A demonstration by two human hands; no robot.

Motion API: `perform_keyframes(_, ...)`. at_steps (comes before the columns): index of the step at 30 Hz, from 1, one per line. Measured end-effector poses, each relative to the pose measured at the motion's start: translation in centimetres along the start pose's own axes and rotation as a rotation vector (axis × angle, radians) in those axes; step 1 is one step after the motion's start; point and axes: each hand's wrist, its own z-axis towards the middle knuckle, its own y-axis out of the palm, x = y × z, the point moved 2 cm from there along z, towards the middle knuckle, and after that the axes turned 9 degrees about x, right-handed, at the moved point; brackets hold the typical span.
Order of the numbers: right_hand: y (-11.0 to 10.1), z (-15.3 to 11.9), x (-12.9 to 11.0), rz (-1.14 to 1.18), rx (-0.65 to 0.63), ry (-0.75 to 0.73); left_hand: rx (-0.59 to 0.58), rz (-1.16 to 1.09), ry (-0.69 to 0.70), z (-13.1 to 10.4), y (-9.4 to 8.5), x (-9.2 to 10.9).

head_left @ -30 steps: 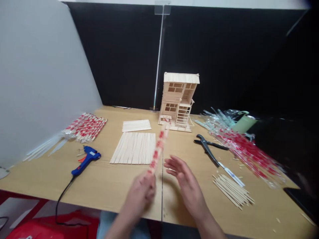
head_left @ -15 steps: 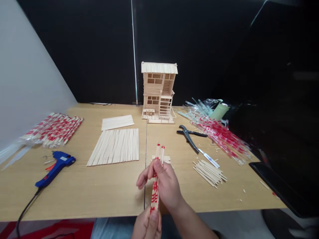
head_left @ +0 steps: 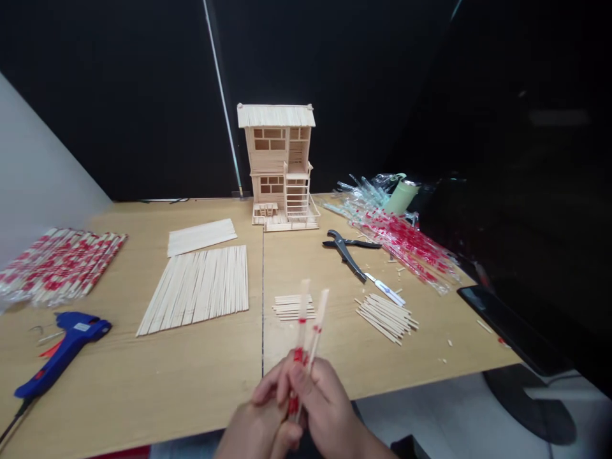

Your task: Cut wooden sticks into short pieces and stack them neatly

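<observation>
Two wrapped chopsticks (head_left: 301, 328) with red print on their clear wrappers point up and away from me near the table's front edge. Their upper ends stand apart in a narrow V. My left hand (head_left: 261, 414) is closed round their lower part. My right hand (head_left: 329, 401) grips them from the right, its thumb pressed on them. Both hands touch, and their fingers hide the chopsticks' lower ends. Just beyond them lies a small row of short sticks (head_left: 287, 308); a pile of cut sticks (head_left: 386, 317) lies to the right.
A stick-built model house (head_left: 275, 166) stands at the back. Two stick panels (head_left: 201, 287) lie left of centre. Farther left are a blue glue gun (head_left: 71, 344) and bundled wrapped chopsticks (head_left: 62, 264). Pliers (head_left: 347, 255), a utility knife (head_left: 386, 290) and torn wrappers (head_left: 401, 239) lie right.
Both hands have come closer together and lower, with the left now against the right. The chopsticks' upper ends have spread apart. The view has turned to the right.
</observation>
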Motion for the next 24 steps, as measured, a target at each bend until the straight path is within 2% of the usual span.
perform_keyframes(1, -0.6, -0.1, -0.5, 0.004, 0.056, -0.014, -0.047, 0.035, 0.021, 0.3, -1.2, 0.4)
perform_keyframes(3, -1.4, -0.4, -1.3, -0.059, 0.112, -0.021, 0.015, 0.046, 0.030, 0.7, -3.8, 1.3)
perform_keyframes(4, -1.3, -0.5, -1.4, -0.147, 0.074, -0.005, 0.124, 0.031, 0.047, 0.8, -5.0, 1.9)
perform_keyframes(6, -0.4, -0.7, -1.1, -0.356, -0.109, 0.017, 0.252, -0.025, 0.078, 0.7, -6.5, 2.9)
perform_keyframes(7, 0.4, -0.7, -0.6, -0.423, -0.220, 0.008, 0.269, -0.088, 0.086, 0.7, -6.6, 3.3)
perform_keyframes(9, 2.0, -0.7, 0.6, -0.383, -0.399, -0.035, 0.239, -0.260, 0.081, 0.7, -6.2, 3.9)
perform_keyframes(11, 3.2, -0.7, 1.9, -0.257, -0.505, -0.015, 0.171, -0.439, 0.070, 0.8, -5.4, 4.3)
perform_keyframes(13, 3.7, -0.9, 3.0, -0.178, -0.558, 0.053, 0.106, -0.571, 0.075, 1.1, -4.9, 4.4)
perform_keyframes(15, 3.5, -1.2, 3.5, -0.155, -0.556, 0.122, 0.065, -0.644, 0.085, 1.6, -4.8, 4.5)
perform_keyframes(17, 3.1, -1.5, 3.5, -0.165, -0.515, 0.177, 0.083, -0.677, 0.081, 2.1, -4.9, 4.6)
perform_keyframes(21, 2.7, -1.5, 2.7, -0.182, -0.386, 0.261, 0.253, -0.664, 0.068, 2.8, -5.2, 4.5)
perform_keyframes(24, 3.0, -1.3, 2.3, -0.217, -0.359, 0.232, 0.405, -0.645, 0.056, 2.8, -5.8, 4.1)
